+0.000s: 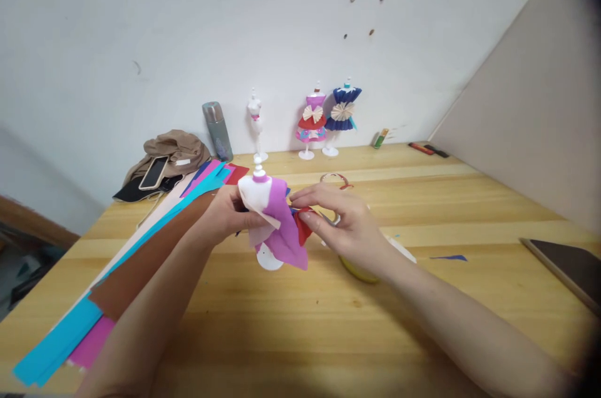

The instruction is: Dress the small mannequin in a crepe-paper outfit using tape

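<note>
A small white dress form point(253, 193) stands upright on its round base point(270, 259) in front of me. Purple material point(284, 241) and a cream piece point(260, 235) are draped over it; I cannot tell whether they are paper or cloth. My left hand point(229, 218) grips the form from the left, its thumb over the cream piece. At the form's right side, my right hand point(350, 223) pinches a small red piece point(304, 227) between thumb and fingers. A bit of blue shows beside the red. The right fingers partly hide where these pieces meet the form.
Coloured strips point(61, 338) lie along the left. Behind stand two dressed forms point(312, 111), point(345, 109), a barer form point(256, 119) and a bottle point(218, 132). A phone point(154, 173) rests near brown cloth point(176, 151). A yellow ring-shaped object point(357, 271) is under my right hand. A dark tablet-like object point(566, 270) lies right.
</note>
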The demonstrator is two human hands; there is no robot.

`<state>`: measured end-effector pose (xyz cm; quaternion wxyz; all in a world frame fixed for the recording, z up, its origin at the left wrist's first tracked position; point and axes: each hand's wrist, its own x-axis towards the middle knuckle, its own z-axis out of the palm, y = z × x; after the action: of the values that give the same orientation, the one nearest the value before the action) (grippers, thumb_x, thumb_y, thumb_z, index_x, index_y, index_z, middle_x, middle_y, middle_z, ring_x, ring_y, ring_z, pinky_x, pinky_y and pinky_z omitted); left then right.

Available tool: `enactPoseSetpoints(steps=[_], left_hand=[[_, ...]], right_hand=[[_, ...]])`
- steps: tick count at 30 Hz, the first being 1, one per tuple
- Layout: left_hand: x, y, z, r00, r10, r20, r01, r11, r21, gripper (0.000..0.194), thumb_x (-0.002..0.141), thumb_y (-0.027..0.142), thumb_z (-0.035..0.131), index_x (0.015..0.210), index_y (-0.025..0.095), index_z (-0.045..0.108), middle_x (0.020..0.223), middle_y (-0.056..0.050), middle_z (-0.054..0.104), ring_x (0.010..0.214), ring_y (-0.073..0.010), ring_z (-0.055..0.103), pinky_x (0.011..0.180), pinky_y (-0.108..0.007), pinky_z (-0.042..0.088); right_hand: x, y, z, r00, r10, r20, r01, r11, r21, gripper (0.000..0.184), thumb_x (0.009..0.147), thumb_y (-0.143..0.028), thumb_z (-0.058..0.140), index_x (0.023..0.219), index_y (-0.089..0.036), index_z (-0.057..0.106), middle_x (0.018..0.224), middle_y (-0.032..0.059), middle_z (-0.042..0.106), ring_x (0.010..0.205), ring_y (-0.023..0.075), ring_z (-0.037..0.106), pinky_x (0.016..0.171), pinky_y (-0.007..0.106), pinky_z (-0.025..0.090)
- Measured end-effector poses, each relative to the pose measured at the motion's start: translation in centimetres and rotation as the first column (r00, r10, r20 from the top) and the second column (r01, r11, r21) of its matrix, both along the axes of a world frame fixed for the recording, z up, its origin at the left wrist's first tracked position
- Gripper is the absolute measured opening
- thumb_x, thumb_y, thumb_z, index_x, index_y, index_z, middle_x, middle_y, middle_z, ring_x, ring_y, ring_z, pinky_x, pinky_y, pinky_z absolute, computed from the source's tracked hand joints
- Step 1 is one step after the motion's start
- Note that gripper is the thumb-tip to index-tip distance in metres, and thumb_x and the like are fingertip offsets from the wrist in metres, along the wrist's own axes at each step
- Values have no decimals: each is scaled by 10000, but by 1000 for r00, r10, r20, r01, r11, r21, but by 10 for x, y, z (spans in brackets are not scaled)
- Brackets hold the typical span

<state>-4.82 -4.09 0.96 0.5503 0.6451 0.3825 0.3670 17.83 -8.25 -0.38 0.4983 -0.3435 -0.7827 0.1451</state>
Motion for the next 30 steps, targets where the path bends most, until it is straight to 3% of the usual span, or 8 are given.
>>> enactPoseSetpoints(steps=[6,9,13,15,19,25,30], left_hand=[[2,-2,2,1000,-13,-8,13,1000,8,452,527,377,950,850,111,781,885,-129,775,896,-286,717,713,-328,592],[2,0,1,999,-14,-29,14,1000,14,426,519,371,956,815,118,782,871,-128,775,917,-292,717,721,-326,592],[1,0,0,998,-47,-50,47,999,5,386,528,335,956,814,134,790,863,-115,778,905,-280,717,732,-324,595],[1,0,-1,997,-56,-46,56,998,-15,372,534,322,955,809,134,789,868,-110,780,851,-258,717,713,-315,591],[1,0,-1,998,-58,-21,58,998,-21,385,525,329,962,802,127,787,864,-107,781,810,-243,715,710,-310,585],[3,-2,1,999,-50,-17,49,998,-27,402,528,335,959,819,120,786,854,-108,785,812,-249,719,724,-316,584],[3,0,-1,998,-55,7,55,998,-23,403,571,353,939,852,111,782,891,-120,784,864,-260,723,747,-319,582]], right_hand=[[1,-2,6,996,53,-75,-57,997,-49,146,897,-170,606,877,-244,730,911,48,769,873,202,716,792,359,560],[1,1,4,983,1,-181,-35,982,-184,147,875,-229,618,759,-229,708,778,33,742,759,189,688,726,344,535],[0,5,2,930,-23,-366,-166,863,-477,125,786,-327,682,772,-205,703,728,21,732,666,177,671,634,313,528],[-1,5,3,923,5,-384,-221,824,-521,157,759,-336,706,835,-199,721,764,26,751,669,179,681,631,311,541],[-3,2,5,947,-35,-319,-110,899,-424,98,768,-296,683,762,-205,717,742,31,746,709,192,693,681,326,550],[-4,0,5,930,-39,-364,-130,894,-428,164,759,-260,655,888,-202,738,850,53,777,756,205,717,680,343,571],[-4,-5,9,974,-28,-223,-32,965,-259,113,821,-231,649,877,-223,747,896,50,794,841,217,734,778,376,576]])
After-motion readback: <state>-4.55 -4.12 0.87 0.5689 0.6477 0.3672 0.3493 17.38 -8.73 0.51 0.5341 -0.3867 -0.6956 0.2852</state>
